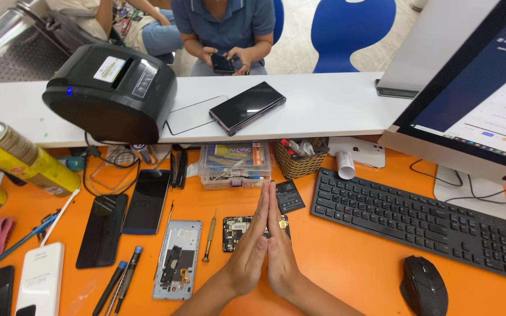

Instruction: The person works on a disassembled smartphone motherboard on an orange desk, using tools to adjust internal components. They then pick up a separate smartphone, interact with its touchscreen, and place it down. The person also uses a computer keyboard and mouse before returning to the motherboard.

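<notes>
My left hand (250, 248) and my right hand (280, 248) are pressed flat together, palm to palm, fingers straight and pointing away from me, above the orange desk (346, 263). They hold nothing. Under the fingertips lies a small black circuit board (235, 231), partly hidden by my hands. A flat black phone battery (290, 196) sits just beyond the fingertips. To the left lie a small screwdriver (209, 237) and an opened silver phone frame (177, 258).
Two dark phones (147, 200) lie further left, with tools, a white power bank (41, 278) and spray cans (21, 158). A black keyboard (417, 219), mouse (424, 287) and monitor (475, 99) fill the right. A black printer (112, 90) and phone (247, 106) sit on the white counter; a person sits behind it holding a phone.
</notes>
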